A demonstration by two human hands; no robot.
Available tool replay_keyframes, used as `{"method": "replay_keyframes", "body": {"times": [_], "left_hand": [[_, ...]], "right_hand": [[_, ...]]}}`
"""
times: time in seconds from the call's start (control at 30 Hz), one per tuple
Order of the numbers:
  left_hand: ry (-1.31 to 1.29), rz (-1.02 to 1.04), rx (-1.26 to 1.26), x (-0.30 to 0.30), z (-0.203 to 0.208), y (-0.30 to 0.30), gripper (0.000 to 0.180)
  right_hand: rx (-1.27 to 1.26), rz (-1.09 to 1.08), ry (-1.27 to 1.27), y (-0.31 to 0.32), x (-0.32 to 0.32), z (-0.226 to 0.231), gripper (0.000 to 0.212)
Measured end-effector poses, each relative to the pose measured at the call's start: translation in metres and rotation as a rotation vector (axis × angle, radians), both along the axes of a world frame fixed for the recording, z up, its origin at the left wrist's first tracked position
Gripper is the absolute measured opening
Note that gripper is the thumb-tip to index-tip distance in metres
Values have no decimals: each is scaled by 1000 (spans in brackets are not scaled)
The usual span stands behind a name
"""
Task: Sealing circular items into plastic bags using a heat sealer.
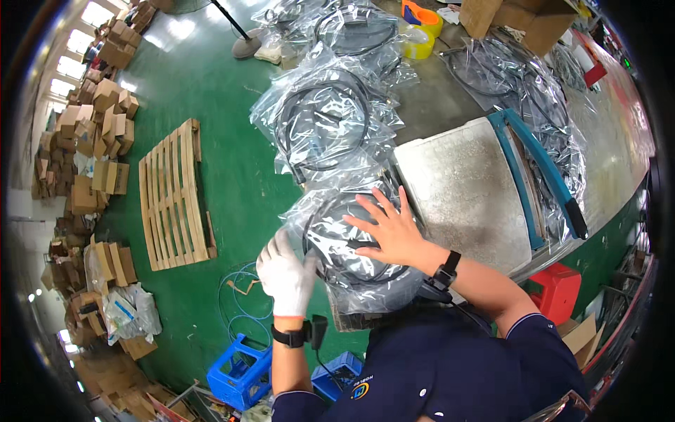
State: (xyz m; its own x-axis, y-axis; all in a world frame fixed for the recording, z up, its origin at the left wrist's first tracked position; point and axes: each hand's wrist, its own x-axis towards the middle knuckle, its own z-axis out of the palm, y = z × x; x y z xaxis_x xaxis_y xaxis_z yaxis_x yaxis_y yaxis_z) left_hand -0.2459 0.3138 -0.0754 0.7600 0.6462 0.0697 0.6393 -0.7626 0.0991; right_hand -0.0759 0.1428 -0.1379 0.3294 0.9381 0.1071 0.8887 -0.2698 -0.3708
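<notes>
A clear plastic bag holding a coiled black cable (pixel 360 271) lies at the near edge of the worktable. Bare and spread wide, my right hand (pixel 390 231) rests over the bag's upper right part. My left hand (pixel 287 276), in a white glove, is at the bag's left edge with its fingers stretched out and the thumb apart. Whether the glove pinches any film there is hard to see. Just beyond lies another bagged cable coil (pixel 325 116), and further off is one more bagged coil (pixel 357 32).
Right of the bags stands a guillotine cutter (pixel 464 190) with a teal arm and black handle. More bagged cables (pixel 517 77) lie behind it. Yellow tape (pixel 420 43) is at the back. A wooden pallet (pixel 176 197), blue plastic stool (pixel 241 373) and red stool (pixel 555 292) stand on the floor.
</notes>
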Motion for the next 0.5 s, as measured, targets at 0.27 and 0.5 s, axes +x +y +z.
{"method": "replay_keyframes", "body": {"times": [0.27,0.5], "left_hand": [[-13,-307,-126,56,-46,-33,61],[19,-310,-36,60,-43,-30,59]], "right_hand": [[-162,29,3,-6,13,-24,85],[-194,113,108,11,14,-28,84]]}}
